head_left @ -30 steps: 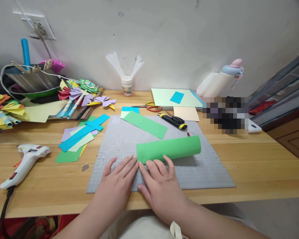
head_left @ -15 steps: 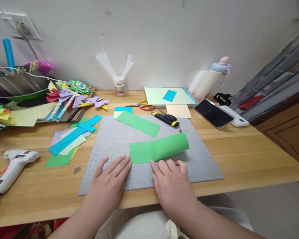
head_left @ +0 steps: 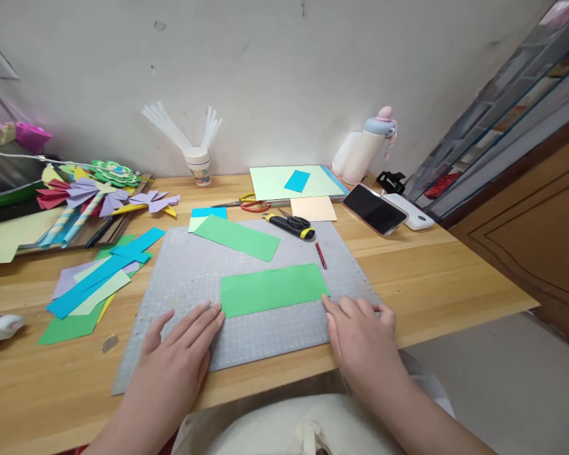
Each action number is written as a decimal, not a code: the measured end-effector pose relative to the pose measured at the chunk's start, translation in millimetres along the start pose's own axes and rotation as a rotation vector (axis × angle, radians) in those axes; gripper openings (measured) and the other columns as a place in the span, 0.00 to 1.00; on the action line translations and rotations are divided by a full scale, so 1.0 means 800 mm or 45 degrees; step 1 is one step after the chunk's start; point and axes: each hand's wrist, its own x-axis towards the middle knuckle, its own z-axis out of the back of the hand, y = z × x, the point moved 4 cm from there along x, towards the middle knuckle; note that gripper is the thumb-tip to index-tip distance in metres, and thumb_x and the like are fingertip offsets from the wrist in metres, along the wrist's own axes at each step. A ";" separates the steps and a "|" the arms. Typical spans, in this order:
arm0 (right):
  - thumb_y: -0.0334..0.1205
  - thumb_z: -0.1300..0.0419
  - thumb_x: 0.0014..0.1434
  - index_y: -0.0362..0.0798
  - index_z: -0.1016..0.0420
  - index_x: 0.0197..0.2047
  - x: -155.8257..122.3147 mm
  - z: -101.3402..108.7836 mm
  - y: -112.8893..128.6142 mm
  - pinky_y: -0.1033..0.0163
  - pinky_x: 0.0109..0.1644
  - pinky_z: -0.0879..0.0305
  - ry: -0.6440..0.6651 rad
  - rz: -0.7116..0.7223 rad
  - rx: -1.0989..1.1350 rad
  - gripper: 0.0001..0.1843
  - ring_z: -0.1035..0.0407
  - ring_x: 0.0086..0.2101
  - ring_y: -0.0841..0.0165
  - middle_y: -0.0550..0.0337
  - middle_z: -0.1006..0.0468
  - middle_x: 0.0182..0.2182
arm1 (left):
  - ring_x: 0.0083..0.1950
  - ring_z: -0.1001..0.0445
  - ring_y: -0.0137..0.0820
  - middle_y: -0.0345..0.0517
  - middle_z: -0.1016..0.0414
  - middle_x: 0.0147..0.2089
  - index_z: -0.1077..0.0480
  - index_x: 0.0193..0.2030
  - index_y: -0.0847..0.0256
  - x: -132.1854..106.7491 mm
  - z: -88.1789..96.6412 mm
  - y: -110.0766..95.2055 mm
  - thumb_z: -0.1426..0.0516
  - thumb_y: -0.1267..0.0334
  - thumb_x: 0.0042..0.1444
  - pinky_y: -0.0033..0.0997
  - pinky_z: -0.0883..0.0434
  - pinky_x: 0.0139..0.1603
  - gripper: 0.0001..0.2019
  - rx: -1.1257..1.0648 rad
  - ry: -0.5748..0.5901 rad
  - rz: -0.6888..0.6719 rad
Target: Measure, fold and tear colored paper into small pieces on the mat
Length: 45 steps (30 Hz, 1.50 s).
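Note:
A green paper strip [head_left: 272, 289] lies flat on the grey cutting mat [head_left: 270, 335]. My left hand [head_left: 183, 344] rests palm down with fingers stretched out, its fingertips touching the strip's lower left corner. At the opposite end, my right hand [head_left: 360, 328] has its index fingertip on the lower right corner, the other fingers bent loosely and holding nothing. Behind this strip lies a second green strip [head_left: 237, 237], set at a slant. Near it are a black and yellow utility knife [head_left: 289, 225], small black scissors [head_left: 299, 221] and a red pencil stub [head_left: 321, 254].
Coloured paper strips [head_left: 95, 278] are heaped left of the mat, near a glue gun [head_left: 0, 328]. Paper flowers [head_left: 85, 196] lie behind them. Along the back stand a paper cup [head_left: 199, 167] of white sticks and a bottle [head_left: 367, 145]. A phone [head_left: 375, 210] lies at right.
The green strip's right end was curled up and now lies flat. My right hand has slid right along its lower edge to the corner. The view has turned to the right.

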 end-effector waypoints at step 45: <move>0.51 0.51 0.67 0.56 0.52 0.70 0.002 -0.026 0.024 0.46 0.61 0.53 0.056 0.722 0.156 0.31 0.49 0.64 0.60 0.64 0.48 0.68 | 0.70 0.49 0.55 0.40 0.51 0.72 0.57 0.70 0.43 0.024 -0.023 -0.057 0.45 0.48 0.58 0.70 0.55 0.65 0.36 -0.307 0.479 -0.159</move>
